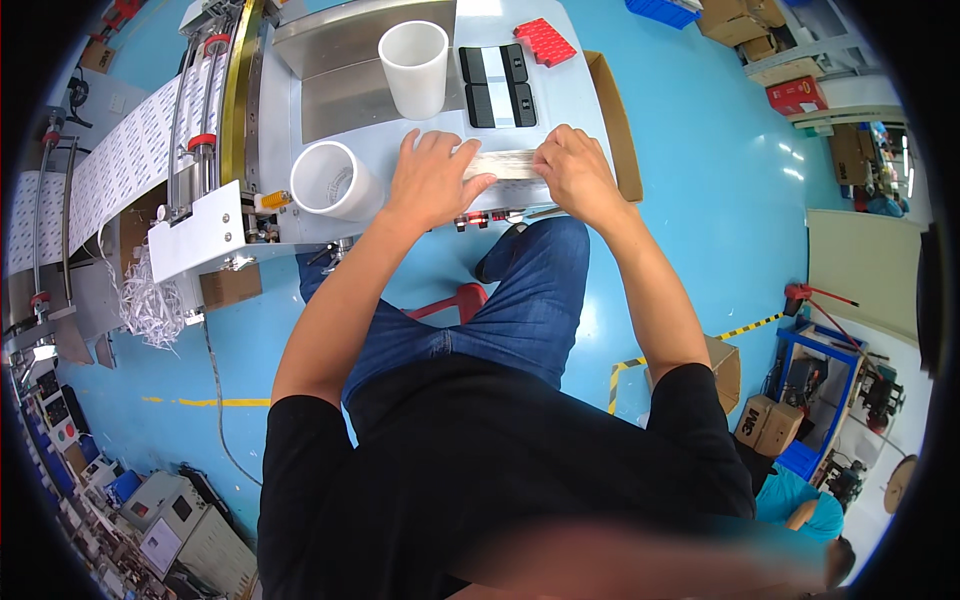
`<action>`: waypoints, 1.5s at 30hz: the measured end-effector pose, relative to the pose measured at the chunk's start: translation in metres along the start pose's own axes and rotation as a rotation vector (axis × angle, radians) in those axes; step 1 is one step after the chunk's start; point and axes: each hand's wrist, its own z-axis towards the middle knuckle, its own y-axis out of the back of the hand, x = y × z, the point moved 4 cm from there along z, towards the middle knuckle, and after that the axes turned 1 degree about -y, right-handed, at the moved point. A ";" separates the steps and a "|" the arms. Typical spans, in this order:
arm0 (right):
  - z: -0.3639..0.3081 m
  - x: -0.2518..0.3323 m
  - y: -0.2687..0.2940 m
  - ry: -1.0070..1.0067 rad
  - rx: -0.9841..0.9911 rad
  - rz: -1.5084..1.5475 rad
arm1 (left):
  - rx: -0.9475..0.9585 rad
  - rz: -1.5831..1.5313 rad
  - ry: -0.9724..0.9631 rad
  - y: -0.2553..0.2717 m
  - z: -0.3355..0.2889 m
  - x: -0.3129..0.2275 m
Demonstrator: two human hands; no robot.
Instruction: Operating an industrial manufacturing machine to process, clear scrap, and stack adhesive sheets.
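Over the near edge of the grey work surface (pixel 440 150), a short flat stack of whitish strips (pixel 505 164) lies crosswise between my hands. My left hand (pixel 428 185) takes its left end between thumb and forefinger, the other fingers loosely spread. My right hand (pixel 580 172) is closed round the right end, fingertips bent over it. Just beyond the stack is a black rectangular holder (pixel 480 106) with a pale strip down its middle. A white plastic cup (pixel 415 75) stands behind my left hand. A second white cup (pixel 325 180), with small pieces inside, tilts to the left of it.
A red patterned packet (pixel 546 42) lies at the far right of the surface. On the left is a machine with a printed white web (pixel 140 130) and a heap of shredded strips (pixel 150 305). A cardboard box (pixel 612 125) stands against the right edge. Behind right, a person (pixel 800 505) wears teal.
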 end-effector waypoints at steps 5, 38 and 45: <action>-0.013 -0.023 0.004 -0.077 -0.074 0.058 | -0.001 -0.009 0.005 -0.002 -0.002 0.002; -0.020 -0.049 -0.013 -0.166 0.116 0.067 | -0.025 -0.449 0.377 -0.001 -0.027 0.018; -0.056 -0.101 -0.084 -0.347 -0.102 1.102 | -0.361 -1.029 0.599 -0.058 -0.062 0.024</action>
